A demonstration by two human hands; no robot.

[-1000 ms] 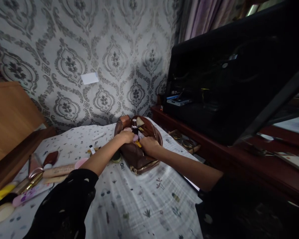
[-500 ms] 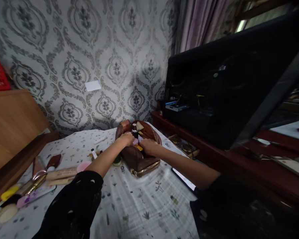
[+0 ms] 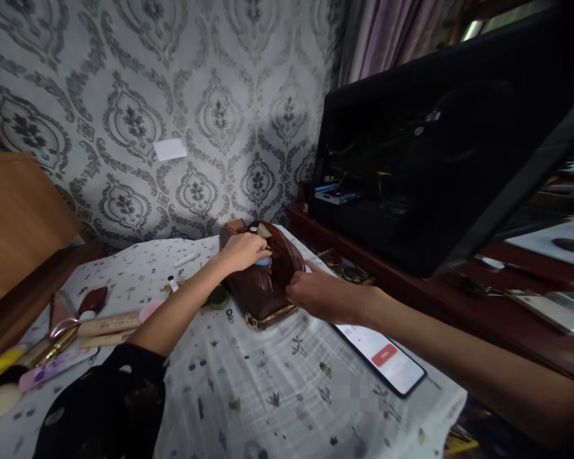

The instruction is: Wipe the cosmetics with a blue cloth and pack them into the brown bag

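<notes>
A brown zip bag point(image 3: 249, 287) stands open on the patterned white cloth point(image 3: 268, 408), with small items inside. My left hand point(image 3: 245, 251) reaches over its near left rim, fingers bent down into the opening. By those fingertips shows a small light-blue thing point(image 3: 263, 261); its kind and most of its shape are hidden. My right hand point(image 3: 313, 292) is closed on the right side wall of the bag, thumb outside along the edge. Just left of the bag sits a dark green round jar point(image 3: 218, 297), partly behind my left forearm.
At the left lie several cosmetics: a beige tube point(image 3: 108, 323), a pink-purple tube point(image 3: 52, 371) and a dark red bottle point(image 3: 94, 299). A lit phone point(image 3: 387, 360) lies below my right forearm. A large black screen point(image 3: 411, 166) leans in at the right; a wooden box point(image 3: 23, 217) stands left.
My right hand has drawn out of the bag to its right side wall. My left hand has moved further over the opening. The phone now shows more fully.
</notes>
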